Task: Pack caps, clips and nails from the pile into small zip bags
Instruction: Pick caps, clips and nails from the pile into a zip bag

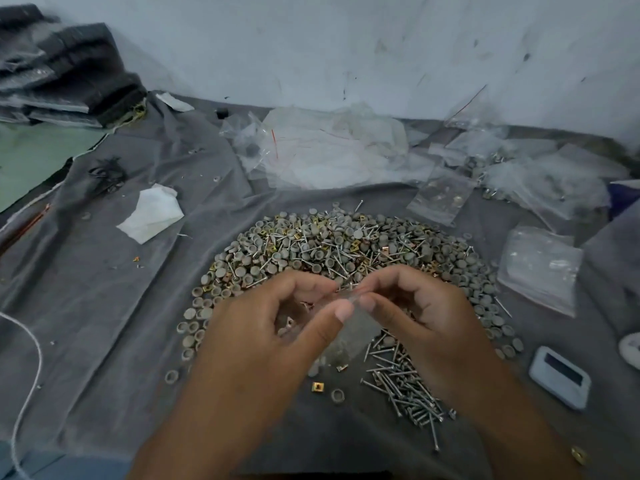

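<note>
Now both my hands, left hand [277, 317] and right hand [415, 306], pinch the zip bag [349, 327] mouth between them; the pile [329, 247] lies just beyond, equally near both.

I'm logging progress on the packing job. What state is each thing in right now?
Left hand: pinching the small zip bag.
Right hand: pinching the same bag's top edge.
Small zip bag: held over the pile, mouth state unclear.
Mixed pile: large, still unsorted.
Loose nails: heaped apart, unbagged.
Filled bag: lying flat beyond the pile.
Empty bags: stacked flat.
</note>
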